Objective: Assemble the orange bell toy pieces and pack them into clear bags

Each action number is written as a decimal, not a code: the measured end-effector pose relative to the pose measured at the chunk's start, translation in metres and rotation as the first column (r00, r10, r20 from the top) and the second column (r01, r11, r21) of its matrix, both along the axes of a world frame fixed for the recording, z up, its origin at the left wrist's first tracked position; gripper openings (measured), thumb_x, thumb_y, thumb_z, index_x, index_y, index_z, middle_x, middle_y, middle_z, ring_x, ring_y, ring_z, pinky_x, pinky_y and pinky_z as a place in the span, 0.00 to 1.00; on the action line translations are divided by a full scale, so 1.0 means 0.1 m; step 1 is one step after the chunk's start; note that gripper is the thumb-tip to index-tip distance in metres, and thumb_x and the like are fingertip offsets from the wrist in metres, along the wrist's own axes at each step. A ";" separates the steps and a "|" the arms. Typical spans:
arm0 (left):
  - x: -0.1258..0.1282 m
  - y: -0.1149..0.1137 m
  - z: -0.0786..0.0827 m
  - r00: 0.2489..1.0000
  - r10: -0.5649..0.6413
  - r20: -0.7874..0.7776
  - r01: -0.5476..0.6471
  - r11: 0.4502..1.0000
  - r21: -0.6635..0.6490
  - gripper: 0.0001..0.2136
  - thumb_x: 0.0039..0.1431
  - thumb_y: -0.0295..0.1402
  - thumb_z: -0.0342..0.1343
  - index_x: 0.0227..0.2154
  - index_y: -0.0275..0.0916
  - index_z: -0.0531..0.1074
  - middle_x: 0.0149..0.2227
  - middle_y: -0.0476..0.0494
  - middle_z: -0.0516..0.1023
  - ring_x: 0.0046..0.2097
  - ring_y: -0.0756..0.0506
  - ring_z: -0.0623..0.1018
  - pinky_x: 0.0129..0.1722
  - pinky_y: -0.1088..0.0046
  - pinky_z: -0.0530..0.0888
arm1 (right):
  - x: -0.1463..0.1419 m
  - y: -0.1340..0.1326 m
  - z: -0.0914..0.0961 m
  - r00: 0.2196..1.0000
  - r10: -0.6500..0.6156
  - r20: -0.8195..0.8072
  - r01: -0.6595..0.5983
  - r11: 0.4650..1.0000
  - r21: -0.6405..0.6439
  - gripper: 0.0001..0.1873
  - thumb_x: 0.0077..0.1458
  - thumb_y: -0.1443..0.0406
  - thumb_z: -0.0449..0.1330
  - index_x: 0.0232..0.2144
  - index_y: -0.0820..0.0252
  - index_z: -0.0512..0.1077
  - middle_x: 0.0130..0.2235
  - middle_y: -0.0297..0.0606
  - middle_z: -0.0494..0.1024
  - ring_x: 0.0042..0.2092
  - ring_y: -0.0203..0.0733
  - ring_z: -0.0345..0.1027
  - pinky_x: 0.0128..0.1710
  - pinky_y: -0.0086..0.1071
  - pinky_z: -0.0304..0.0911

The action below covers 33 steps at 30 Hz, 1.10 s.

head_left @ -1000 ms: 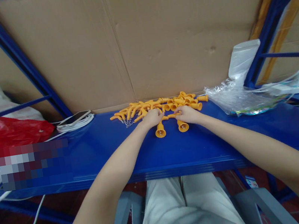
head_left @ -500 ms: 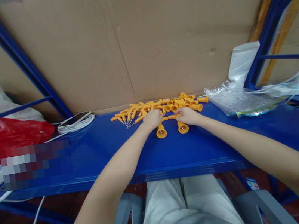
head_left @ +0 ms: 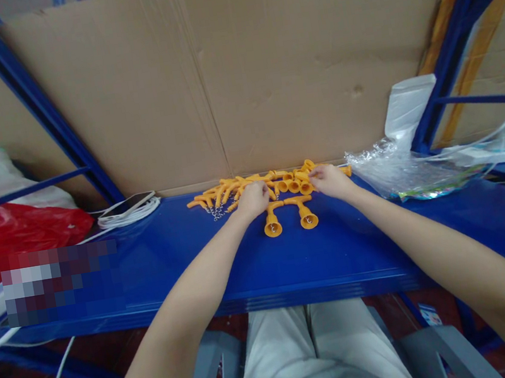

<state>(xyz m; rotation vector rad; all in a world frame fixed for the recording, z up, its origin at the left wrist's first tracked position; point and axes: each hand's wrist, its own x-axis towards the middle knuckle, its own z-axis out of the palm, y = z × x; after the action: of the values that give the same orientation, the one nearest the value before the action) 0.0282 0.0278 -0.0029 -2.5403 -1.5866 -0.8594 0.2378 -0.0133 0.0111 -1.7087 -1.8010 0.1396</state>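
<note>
The fingers of the left hand curl inward, their grip turned from view, so whether they have hold of anything cannot be told; those of the right hand are bent nearly together at the tips, and what lies between them, if anything, is too small to make out.

Nearest on the blue tabletop lie two yellow corkscrews, a left corkscrew and a right corkscrew, side by side between the hands and a little nearer than the fingers. The long axis of each runs near to far, bell mouth nearest, crossbar left to right at the far end.

Beyond them the loose parts split by side. The loose bells bunch just left of the right fingers, which are the closer ones to them. The loose handles spread left of and beyond the left hand, several with metal spirals pointing near. Farthest stands the cardboard.
</note>
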 end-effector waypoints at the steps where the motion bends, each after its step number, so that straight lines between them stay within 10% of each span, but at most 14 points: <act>1: -0.01 0.02 0.01 1.000 -0.005 0.004 0.005 1.000 0.018 0.08 0.50 0.23 0.49 0.29 0.35 0.73 0.34 0.39 0.77 0.40 0.44 0.75 0.43 0.69 0.69 | 0.04 0.01 0.02 1.000 -0.027 0.005 0.027 1.000 0.017 0.15 0.52 0.69 0.52 0.39 0.65 0.75 0.32 0.44 0.79 0.36 0.44 0.73 0.36 0.32 0.64; 7: -0.02 0.22 0.14 0.998 0.046 -0.031 -0.045 0.999 0.024 0.12 0.53 0.24 0.48 0.38 0.35 0.74 0.41 0.37 0.77 0.44 0.45 0.75 0.45 0.70 0.69 | 0.16 0.03 0.05 0.987 -0.150 0.058 0.148 0.988 0.039 0.15 0.52 0.69 0.52 0.38 0.65 0.77 0.37 0.49 0.79 0.41 0.48 0.73 0.38 0.33 0.63; 17: 0.07 0.33 0.20 0.849 -0.068 -0.523 -0.009 0.990 -0.143 0.17 0.53 0.34 0.55 0.48 0.48 0.71 0.53 0.43 0.72 0.56 0.38 0.68 0.50 0.60 0.67 | 0.15 0.05 0.01 0.980 -0.160 0.119 0.158 0.987 0.032 0.16 0.52 0.69 0.52 0.38 0.64 0.77 0.36 0.45 0.80 0.40 0.44 0.73 0.37 0.29 0.62; 33: -0.22 0.51 0.00 0.856 -0.019 -0.516 0.038 0.999 0.026 0.16 0.58 0.30 0.48 0.48 0.44 0.71 0.49 0.40 0.71 0.53 0.41 0.68 0.49 0.64 0.66 | 0.20 0.08 0.00 0.975 -0.172 0.141 0.166 0.985 0.054 0.16 0.53 0.68 0.51 0.38 0.63 0.77 0.39 0.46 0.80 0.42 0.45 0.73 0.39 0.30 0.62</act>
<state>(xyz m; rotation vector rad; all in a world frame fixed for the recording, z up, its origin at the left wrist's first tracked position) 0.0064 0.0793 -0.0028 -2.4766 -1.3442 -0.1611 0.2574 -0.0057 0.0116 -1.8746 -1.7379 -0.0965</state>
